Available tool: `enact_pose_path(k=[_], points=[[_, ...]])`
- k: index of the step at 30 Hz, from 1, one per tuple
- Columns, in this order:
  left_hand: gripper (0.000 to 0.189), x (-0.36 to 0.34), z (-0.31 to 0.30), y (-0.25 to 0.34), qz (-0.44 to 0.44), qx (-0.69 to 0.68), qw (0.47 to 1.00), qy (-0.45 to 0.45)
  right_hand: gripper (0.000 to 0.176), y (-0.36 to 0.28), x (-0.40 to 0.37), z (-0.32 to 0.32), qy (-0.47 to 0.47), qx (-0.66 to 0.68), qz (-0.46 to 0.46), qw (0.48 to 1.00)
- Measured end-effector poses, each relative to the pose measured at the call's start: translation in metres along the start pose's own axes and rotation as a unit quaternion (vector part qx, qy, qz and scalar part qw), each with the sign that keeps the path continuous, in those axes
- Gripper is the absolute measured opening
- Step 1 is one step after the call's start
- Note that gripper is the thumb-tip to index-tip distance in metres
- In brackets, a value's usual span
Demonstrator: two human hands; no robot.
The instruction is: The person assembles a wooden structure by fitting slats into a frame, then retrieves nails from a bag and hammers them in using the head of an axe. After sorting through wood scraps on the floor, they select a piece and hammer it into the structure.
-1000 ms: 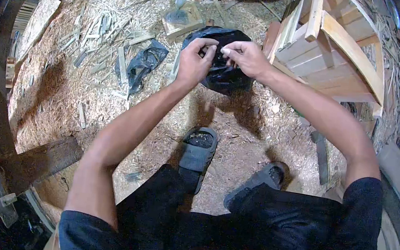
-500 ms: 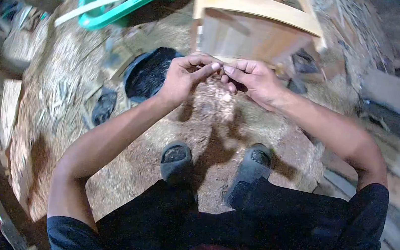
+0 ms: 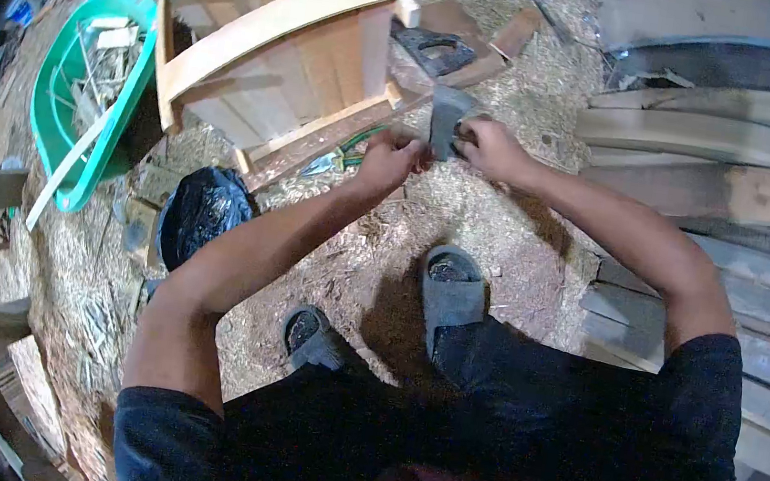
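both hands are closed on one small grey piece (image 3: 445, 115). the right hand (image 3: 491, 148) has its fingers curled tight over the piece's right edge. the left hand (image 3: 393, 157) is bunched shut, its fingertips pressed together at the lower left corner with no gap showing.

the grey piece is flat, thin and dull, roughly oblong; what it is made of i cannot tell. it is held up off the ground (image 3: 493, 225) between the two hands, just beside the low corner of the wooden frame (image 3: 277, 21). its long axis runs up and down the picture, away from the person, and the far end stands clear of the fingers.

the ground is a loose, pale mat of sawdust and shavings. the wooden frame is made of light, smooth slats with a curved top rail. to the right, planks (image 3: 705, 136) lie stacked flat, some weathered grey and some pale.

at the left a green tub (image 3: 47, 112) of smooth plastic holds thin wood offcuts (image 3: 105, 52) and shavings, and one long pale strip lies over its rim. a black bag (image 3: 201, 208) of glossy, crinkled plastic sits on the ground under the left forearm, well apart from the hands; what is in it cannot be seen. the person's feet, in two grey slippers (image 3: 451, 287), stand below the hands.
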State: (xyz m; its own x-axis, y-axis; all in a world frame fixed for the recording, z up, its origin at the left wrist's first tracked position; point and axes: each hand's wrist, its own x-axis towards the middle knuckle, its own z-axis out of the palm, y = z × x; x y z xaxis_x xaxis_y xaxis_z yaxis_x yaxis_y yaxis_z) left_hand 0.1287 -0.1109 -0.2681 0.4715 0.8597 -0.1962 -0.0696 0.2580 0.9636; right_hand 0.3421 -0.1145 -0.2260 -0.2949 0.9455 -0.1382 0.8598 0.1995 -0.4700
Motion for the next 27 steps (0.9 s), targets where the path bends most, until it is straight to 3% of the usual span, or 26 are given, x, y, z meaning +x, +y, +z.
enact_pose_path(k=[3,4,7,10,14,17,18,21,24,25,27], points=[[0.019,0.000,0.013,0.001,-0.031,-0.004,0.999,-0.020,0.033,0.017,-0.001,0.018,-0.125,-0.182,0.061,0.973],[0.018,-0.001,0.015,0.004,-0.025,-0.005,1.000,-0.018,0.039,0.024,0.000,0.028,-0.137,-0.167,0.073,0.974],[0.016,-0.012,0.007,0.024,-0.028,0.011,0.999,-0.017,0.040,0.033,-0.001,0.044,-0.054,-0.184,-0.018,0.981],[0.011,-0.024,-0.007,0.036,0.027,0.003,0.999,-0.018,0.046,0.016,0.002,0.007,-0.217,-0.046,0.022,0.975],[0.005,-0.053,-0.025,0.078,0.015,0.000,1.000,0.017,0.045,-0.009,-0.011,0.004,-0.165,0.021,0.000,0.986],[0.010,-0.076,-0.043,0.115,0.080,0.003,0.996,0.031,0.042,-0.054,-0.026,-0.018,-0.121,0.111,-0.039,0.986],[0.011,-0.086,-0.047,0.138,0.075,0.068,0.994,0.051,0.041,-0.074,-0.030,-0.033,-0.122,0.118,-0.048,0.984],[0.017,-0.095,-0.075,0.179,0.198,0.212,0.950,0.114,0.039,-0.097,-0.030,-0.046,-0.083,0.099,-0.102,0.986],[0.028,-0.085,-0.095,0.217,0.237,0.161,0.941,0.181,0.036,-0.128,-0.031,-0.074,-0.085,0.080,-0.132,0.984],[0.021,-0.078,-0.101,0.227,0.234,0.218,0.927,0.197,0.034,-0.135,-0.028,-0.075,-0.035,0.114,-0.152,0.981],[0.025,-0.061,-0.105,0.245,0.258,0.281,0.910,0.164,0.030,-0.144,-0.024,-0.077,0.063,0.181,-0.186,0.964]])
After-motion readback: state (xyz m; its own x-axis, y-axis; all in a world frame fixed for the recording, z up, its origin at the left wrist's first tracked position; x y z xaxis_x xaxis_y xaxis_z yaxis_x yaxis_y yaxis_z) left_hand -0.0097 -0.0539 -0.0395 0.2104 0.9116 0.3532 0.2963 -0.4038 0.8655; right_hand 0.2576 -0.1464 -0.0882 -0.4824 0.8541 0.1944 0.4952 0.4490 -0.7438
